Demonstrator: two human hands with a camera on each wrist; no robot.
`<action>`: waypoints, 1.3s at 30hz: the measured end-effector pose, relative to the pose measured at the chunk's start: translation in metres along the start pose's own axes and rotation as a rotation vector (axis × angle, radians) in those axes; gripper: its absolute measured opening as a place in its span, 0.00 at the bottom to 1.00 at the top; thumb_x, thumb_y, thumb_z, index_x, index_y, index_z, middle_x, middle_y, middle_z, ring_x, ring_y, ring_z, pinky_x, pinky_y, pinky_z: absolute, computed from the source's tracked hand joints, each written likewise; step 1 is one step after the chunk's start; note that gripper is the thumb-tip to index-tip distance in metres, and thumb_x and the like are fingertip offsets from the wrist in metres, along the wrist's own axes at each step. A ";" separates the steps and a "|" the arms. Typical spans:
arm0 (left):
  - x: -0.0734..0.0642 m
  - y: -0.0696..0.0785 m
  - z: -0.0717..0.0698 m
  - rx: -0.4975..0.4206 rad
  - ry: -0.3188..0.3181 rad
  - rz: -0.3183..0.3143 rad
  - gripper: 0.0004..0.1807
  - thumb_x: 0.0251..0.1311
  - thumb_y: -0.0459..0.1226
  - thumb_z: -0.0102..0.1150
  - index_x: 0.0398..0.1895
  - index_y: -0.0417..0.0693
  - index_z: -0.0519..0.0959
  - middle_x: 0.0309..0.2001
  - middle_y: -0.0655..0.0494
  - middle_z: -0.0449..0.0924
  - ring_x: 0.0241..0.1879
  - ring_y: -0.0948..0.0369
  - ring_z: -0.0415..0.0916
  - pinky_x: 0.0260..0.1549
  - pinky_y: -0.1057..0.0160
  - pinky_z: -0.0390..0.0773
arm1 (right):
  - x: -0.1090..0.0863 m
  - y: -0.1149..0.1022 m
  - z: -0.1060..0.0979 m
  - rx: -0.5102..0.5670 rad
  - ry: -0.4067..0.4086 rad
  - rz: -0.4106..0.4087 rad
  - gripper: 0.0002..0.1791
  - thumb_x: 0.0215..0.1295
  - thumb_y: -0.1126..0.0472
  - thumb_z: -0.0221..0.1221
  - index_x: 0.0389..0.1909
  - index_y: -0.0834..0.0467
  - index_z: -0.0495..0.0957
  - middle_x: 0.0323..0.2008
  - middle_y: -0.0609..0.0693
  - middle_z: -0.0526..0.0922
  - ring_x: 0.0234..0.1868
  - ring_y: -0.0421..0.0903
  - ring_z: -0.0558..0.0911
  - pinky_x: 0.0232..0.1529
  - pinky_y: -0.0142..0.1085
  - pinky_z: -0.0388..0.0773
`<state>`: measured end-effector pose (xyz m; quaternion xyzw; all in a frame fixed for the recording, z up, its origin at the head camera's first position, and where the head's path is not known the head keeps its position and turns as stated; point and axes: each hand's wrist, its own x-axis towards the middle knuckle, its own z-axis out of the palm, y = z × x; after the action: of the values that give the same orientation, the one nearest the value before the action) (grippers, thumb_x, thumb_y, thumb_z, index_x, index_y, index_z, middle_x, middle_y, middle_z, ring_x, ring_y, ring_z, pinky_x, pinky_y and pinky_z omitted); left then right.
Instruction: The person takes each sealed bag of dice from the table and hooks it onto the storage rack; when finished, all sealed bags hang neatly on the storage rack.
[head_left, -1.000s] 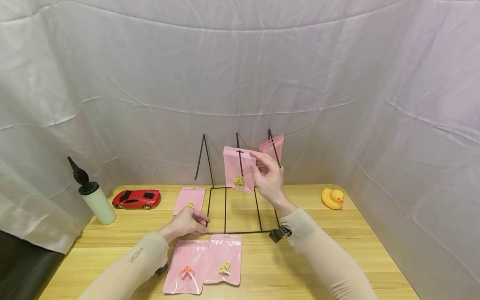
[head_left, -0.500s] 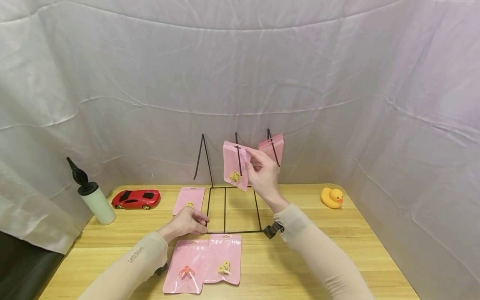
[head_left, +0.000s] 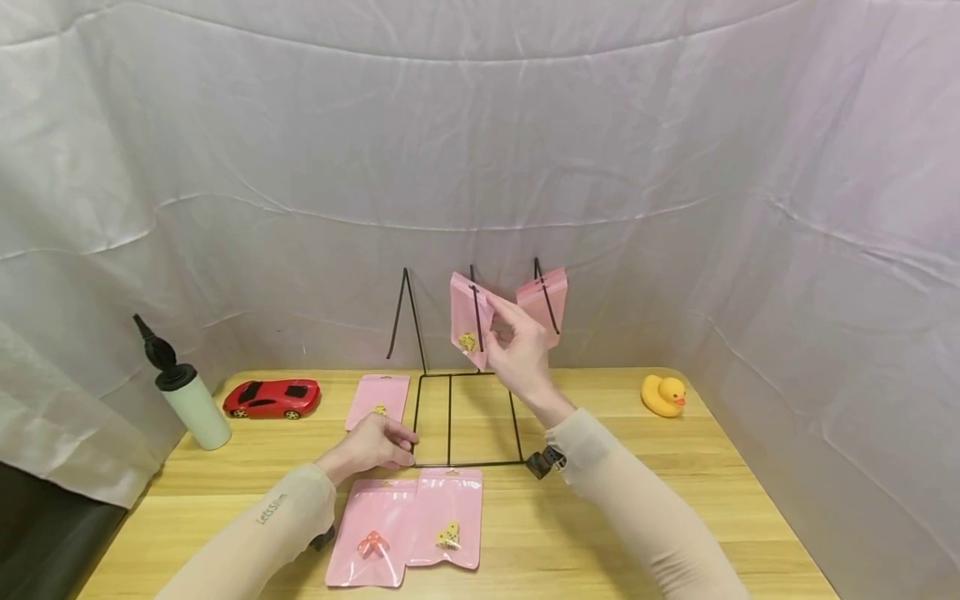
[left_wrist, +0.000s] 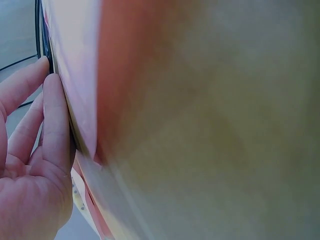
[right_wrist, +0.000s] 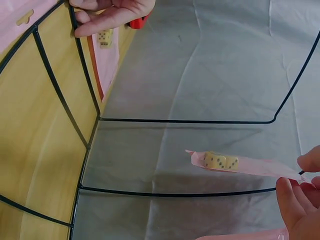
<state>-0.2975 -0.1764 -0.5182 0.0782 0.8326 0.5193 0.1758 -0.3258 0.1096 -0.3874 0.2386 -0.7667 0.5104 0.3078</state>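
A black wire display rack [head_left: 450, 419] stands on the table with upright hooks along its back. My left hand [head_left: 375, 444] holds the front left corner of its base wire; in the left wrist view the fingertips [left_wrist: 50, 80] meet the wire. My right hand [head_left: 519, 354] pinches the side edge of a pink zip pouch [head_left: 465, 312] with yellow dice inside. The middle hook passes through that pouch's hang hole. In the right wrist view the dice [right_wrist: 220, 161] show at the pouch's lower end. Another pink pouch [head_left: 551, 292] hangs on the right hook. The left hook [head_left: 405, 308] bears nothing.
Two pink pouches lie at the front, one with a red item [head_left: 373, 544], one with yellow dice [head_left: 448, 535]. Another pouch [head_left: 378, 396] lies left of the rack. A red toy car [head_left: 273, 398], a hand pump [head_left: 193, 404] and a yellow rubber duck [head_left: 664, 396] stand about.
My right hand has moved left and slightly back with the pouch, which has slid farther up and back along the middle hook and turned more edge-on. The left hand has not moved.
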 end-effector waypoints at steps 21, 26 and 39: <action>-0.003 0.001 0.001 0.012 0.013 0.006 0.21 0.57 0.25 0.82 0.55 0.33 0.90 0.41 0.48 0.90 0.37 0.63 0.86 0.39 0.58 0.96 | -0.061 -0.016 -0.031 0.089 -0.150 0.046 0.28 0.65 0.78 0.70 0.67 0.67 0.84 0.71 0.67 0.84 0.62 0.67 0.89 0.54 0.46 0.95; -0.004 0.002 -0.001 0.015 0.009 0.012 0.22 0.57 0.24 0.82 0.56 0.32 0.90 0.41 0.47 0.91 0.37 0.63 0.85 0.38 0.59 0.95 | -0.086 -0.016 -0.031 0.090 -0.286 0.103 0.28 0.65 0.75 0.72 0.67 0.66 0.84 0.68 0.65 0.86 0.60 0.64 0.90 0.53 0.40 0.95; -0.003 0.002 0.001 0.008 0.016 -0.003 0.21 0.57 0.25 0.82 0.56 0.34 0.91 0.41 0.48 0.90 0.38 0.62 0.85 0.40 0.59 0.95 | -0.143 0.009 -0.016 -0.030 -0.798 0.349 0.22 0.70 0.59 0.75 0.61 0.63 0.88 0.60 0.60 0.92 0.58 0.59 0.91 0.58 0.46 0.94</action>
<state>-0.2939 -0.1753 -0.5159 0.0733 0.8362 0.5164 0.1695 -0.2285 0.1351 -0.4903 0.2795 -0.8617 0.4115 -0.1001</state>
